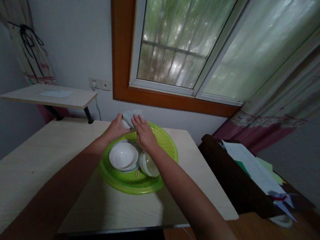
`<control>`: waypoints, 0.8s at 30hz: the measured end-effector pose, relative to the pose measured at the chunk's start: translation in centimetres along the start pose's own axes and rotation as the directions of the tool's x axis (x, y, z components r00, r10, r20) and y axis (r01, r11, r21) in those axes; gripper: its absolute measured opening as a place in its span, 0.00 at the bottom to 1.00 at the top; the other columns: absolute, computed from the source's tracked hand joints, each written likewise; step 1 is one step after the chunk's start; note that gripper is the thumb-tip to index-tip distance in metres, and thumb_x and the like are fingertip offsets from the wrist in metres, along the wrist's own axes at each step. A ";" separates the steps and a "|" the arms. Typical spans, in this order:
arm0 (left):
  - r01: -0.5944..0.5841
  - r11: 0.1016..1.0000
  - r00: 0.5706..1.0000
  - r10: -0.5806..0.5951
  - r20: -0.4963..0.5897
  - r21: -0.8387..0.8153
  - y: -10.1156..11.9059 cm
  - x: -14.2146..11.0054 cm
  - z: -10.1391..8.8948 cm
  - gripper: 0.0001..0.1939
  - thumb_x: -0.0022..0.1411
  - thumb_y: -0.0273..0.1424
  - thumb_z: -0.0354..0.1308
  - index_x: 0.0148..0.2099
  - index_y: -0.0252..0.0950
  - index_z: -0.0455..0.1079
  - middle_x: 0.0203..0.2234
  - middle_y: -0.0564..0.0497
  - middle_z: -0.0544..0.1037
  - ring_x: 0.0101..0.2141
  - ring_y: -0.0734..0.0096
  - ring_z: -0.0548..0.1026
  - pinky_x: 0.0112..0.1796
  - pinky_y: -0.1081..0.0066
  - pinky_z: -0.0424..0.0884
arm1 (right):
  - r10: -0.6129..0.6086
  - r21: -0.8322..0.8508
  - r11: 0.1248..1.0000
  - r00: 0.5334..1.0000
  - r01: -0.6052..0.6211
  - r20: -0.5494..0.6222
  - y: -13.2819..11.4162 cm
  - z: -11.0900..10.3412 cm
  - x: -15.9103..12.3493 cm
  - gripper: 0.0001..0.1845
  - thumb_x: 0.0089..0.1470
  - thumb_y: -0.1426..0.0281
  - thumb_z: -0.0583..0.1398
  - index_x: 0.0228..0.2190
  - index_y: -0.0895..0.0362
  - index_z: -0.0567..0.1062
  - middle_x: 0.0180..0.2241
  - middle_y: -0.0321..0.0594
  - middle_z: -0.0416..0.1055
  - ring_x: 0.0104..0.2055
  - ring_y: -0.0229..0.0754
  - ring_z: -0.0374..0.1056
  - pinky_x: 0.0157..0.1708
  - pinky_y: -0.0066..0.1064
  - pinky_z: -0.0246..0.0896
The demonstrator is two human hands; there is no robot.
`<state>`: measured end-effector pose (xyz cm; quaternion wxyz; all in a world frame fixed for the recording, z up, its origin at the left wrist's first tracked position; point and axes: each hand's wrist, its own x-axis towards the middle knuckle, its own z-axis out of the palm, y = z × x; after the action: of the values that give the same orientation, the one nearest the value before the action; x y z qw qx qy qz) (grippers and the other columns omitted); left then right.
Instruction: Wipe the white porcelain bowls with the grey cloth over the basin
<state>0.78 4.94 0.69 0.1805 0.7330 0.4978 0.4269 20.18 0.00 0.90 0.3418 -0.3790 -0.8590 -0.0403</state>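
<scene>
Above the far side of a round green plastic basin (131,189), my left hand (116,128) grips a small white dish, probably a bowl (125,124), mostly hidden by fingers and cloth. My right hand (145,134) presses a pale cloth (131,114) against it, fingers laid over the fabric. Inside the basin, a white bowl (123,155) rests on a wider metallic-looking dish at the left. Beside it, more white bowls (149,166) lean tilted under my right forearm. What look like chopsticks (137,174) lie between them.
The basin stands on a pale wooden table (85,199). A small raised shelf (28,92) with a paper is at the back left. Behind the table are wall sockets (99,84) and a window. To the right, a dark brown piece of furniture (222,177) bears papers (252,168).
</scene>
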 end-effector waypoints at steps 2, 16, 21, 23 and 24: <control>0.012 1.000 1.000 -0.012 -0.022 -0.006 0.0 0.1 0.0 0.28 0.46 0.36 0.69 0.46 0.39 0.57 0.41 0.46 0.77 0.40 0.60 0.78 0.40 0.64 0.73 | -0.036 0.016 0.999 0.999 0.037 -0.006 -0.1 0.3 0.2 0.41 0.58 0.85 0.51 0.70 0.56 0.53 0.73 0.45 0.46 0.76 0.45 0.36 0.73 0.50 0.43; 0.119 0.993 0.988 -0.121 -0.092 -0.027 1.1 -0.1 -0.9 0.29 0.45 0.38 0.70 0.46 0.40 0.59 0.40 0.45 0.77 0.40 0.57 0.77 0.37 0.63 0.72 | 0.280 0.127 0.954 0.959 -0.272 -0.048 3.0 1.3 -1.0 0.38 0.60 0.82 0.50 0.70 0.58 0.54 0.68 0.48 0.60 0.69 0.46 0.60 0.68 0.46 0.56; 0.138 0.990 0.985 -0.137 -0.101 0.000 0.8 0.1 -0.7 0.29 0.45 0.38 0.70 0.45 0.40 0.58 0.39 0.45 0.77 0.39 0.57 0.77 0.37 0.63 0.72 | 0.142 0.069 0.988 0.989 -0.138 -0.051 1.8 0.8 -0.5 0.40 0.59 0.85 0.50 0.71 0.57 0.53 0.72 0.50 0.48 0.73 0.46 0.49 0.70 0.47 0.51; 0.122 0.993 0.988 -0.121 -0.099 0.002 0.6 0.2 -0.6 0.30 0.45 0.39 0.70 0.45 0.40 0.58 0.39 0.46 0.77 0.39 0.58 0.77 0.36 0.64 0.72 | 0.067 0.023 0.998 0.997 -0.066 -0.028 1.2 0.5 -0.2 0.41 0.58 0.85 0.51 0.70 0.54 0.54 0.73 0.48 0.44 0.75 0.47 0.43 0.71 0.49 0.48; 0.110 0.994 0.989 -0.110 -0.098 -0.006 0.5 0.2 -0.6 0.30 0.45 0.39 0.69 0.45 0.40 0.57 0.38 0.47 0.77 0.39 0.59 0.77 0.36 0.64 0.72 | 0.030 -0.002 1.000 0.999 -0.030 -0.010 0.9 0.3 -0.1 0.41 0.58 0.85 0.53 0.70 0.53 0.56 0.74 0.46 0.43 0.76 0.48 0.40 0.71 0.50 0.47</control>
<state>0.61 4.78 1.43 0.1790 0.6824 0.5460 0.4519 20.71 0.68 0.39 0.3460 -0.3922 -0.8515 -0.0380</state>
